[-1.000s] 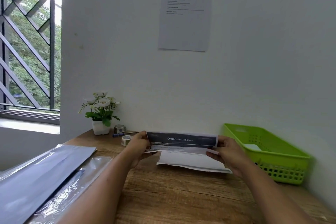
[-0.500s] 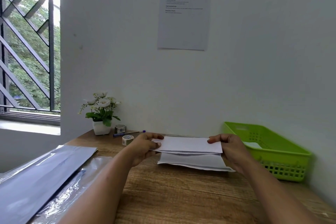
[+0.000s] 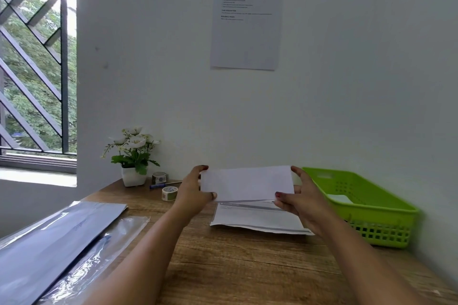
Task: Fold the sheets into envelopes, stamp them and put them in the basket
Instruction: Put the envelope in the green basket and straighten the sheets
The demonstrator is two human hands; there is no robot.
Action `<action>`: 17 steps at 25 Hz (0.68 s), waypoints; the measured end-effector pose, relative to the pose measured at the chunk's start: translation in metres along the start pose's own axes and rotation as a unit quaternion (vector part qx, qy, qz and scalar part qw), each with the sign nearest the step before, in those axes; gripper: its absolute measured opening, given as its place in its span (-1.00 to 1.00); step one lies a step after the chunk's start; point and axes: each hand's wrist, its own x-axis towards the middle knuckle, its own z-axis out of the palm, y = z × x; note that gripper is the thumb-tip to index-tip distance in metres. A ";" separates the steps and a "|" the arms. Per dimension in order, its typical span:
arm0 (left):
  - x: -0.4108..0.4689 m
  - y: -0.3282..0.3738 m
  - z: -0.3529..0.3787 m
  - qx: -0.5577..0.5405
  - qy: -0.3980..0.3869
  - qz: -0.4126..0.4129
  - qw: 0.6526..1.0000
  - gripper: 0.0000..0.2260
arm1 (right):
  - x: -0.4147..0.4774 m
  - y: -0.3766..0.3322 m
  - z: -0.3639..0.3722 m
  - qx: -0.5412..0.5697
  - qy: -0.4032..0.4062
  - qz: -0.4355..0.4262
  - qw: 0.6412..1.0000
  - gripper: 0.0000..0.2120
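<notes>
Fingers of my left hand (image 3: 192, 190) and right hand (image 3: 301, 199) pinch the folded sheet (image 3: 246, 183) at its ends, above the paper stack (image 3: 257, 218), beside the green basket (image 3: 371, 208).

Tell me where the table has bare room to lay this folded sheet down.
Bare wood lies this side of the printed sheets, between the plastic sleeves and the basket. The back left corner is crowded: flower pot, tape rolls, pen.

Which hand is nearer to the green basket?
The right hand. It grips the right end of the folded sheet, close beside the green basket; the left hand grips the left end, farther away, near the tape roll.
</notes>
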 end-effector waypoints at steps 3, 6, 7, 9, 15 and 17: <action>0.000 -0.001 0.002 0.343 0.069 0.144 0.926 -0.46 | 0.001 -0.002 -0.001 -0.023 -0.033 -0.029 0.999 -0.55; -0.006 0.009 0.009 0.364 0.039 0.226 0.903 -0.64 | -0.001 -0.002 0.003 -0.071 -0.078 -0.083 0.991 -0.72; -0.008 0.012 0.013 0.369 0.030 0.242 0.897 -0.74 | -0.002 -0.004 0.004 -0.090 -0.082 -0.112 0.986 -0.75; -0.011 0.015 0.017 0.391 0.029 0.260 0.882 -0.81 | -0.002 -0.007 0.005 -0.138 -0.047 -0.185 0.972 -0.72; -0.020 0.030 0.017 0.533 0.045 0.326 0.780 -0.80 | -0.016 -0.003 0.024 -0.620 0.115 -0.441 0.639 -0.55; -0.027 0.037 0.028 0.528 0.067 0.399 0.747 -0.91 | -0.019 0.003 0.038 -0.655 0.106 -0.458 0.591 -0.73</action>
